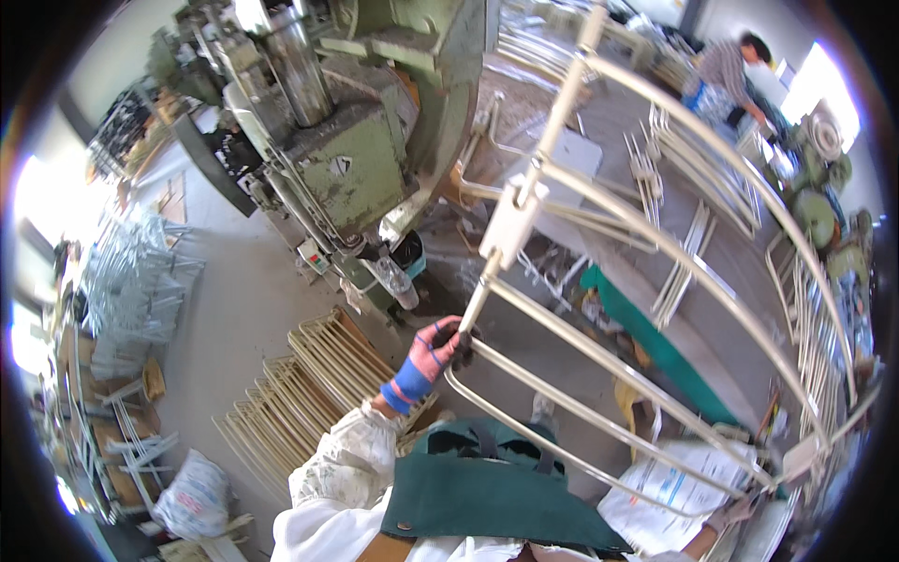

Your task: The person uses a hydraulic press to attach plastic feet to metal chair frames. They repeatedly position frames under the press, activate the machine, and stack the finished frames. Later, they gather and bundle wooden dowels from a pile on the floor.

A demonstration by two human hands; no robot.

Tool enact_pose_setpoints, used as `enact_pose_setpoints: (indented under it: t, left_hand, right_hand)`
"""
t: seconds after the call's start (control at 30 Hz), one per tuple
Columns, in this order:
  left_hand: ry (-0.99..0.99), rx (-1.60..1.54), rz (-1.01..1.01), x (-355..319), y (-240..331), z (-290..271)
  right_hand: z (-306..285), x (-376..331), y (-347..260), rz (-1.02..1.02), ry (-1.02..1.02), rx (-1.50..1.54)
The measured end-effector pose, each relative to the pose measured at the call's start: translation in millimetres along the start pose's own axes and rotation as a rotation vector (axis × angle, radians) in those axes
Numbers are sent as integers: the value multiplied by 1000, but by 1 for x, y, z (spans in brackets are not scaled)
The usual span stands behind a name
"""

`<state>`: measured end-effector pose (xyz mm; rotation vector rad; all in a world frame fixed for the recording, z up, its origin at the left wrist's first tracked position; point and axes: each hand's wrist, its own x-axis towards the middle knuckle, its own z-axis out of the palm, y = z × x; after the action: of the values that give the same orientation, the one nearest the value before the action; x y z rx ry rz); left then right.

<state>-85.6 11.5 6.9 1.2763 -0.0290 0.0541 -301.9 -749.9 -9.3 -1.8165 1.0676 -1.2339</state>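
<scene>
A large cream-painted metal tube frame (613,375), with several long rails joined to end posts, is held up in front of me, tilted. My left hand (433,356), in a pink and blue glove with dark fingertips, is closed round the near left end post, below a flat bracket plate (510,220). At the lower right my right hand (735,513), in a dull greyish glove, grips the frame near its other end by a second bracket (805,459). Its fingers are partly hidden. A dark green apron (496,496) hangs at my front.
A green press machine (351,150) stands ahead on the left. Bent cream tubes (309,375) are stacked on the floor left of me. A worktable (609,281) at right carries metal parts. White sacks (192,496) lie at lower left. A person (726,80) bends over at far right.
</scene>
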Motion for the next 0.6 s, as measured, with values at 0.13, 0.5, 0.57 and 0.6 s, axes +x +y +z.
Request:
enact_pose_setpoints:
  t: [0.13, 0.5, 0.57, 0.6]
  left_hand:
    - [163, -24, 123, -13, -15, 45]
    - [1590, 95, 732, -208, -64, 121]
    - [1680, 100, 777, -268, -68, 149]
    - [1721, -2, 759, -286, -59, 172]
  right_hand:
    - [92, 59, -7, -118, 53, 43]
    - [439, 44, -143, -241, -778, 796]
    - [457, -35, -218, -364, -1077, 952]
    - [460, -72, -255, -467, -1225, 1013]
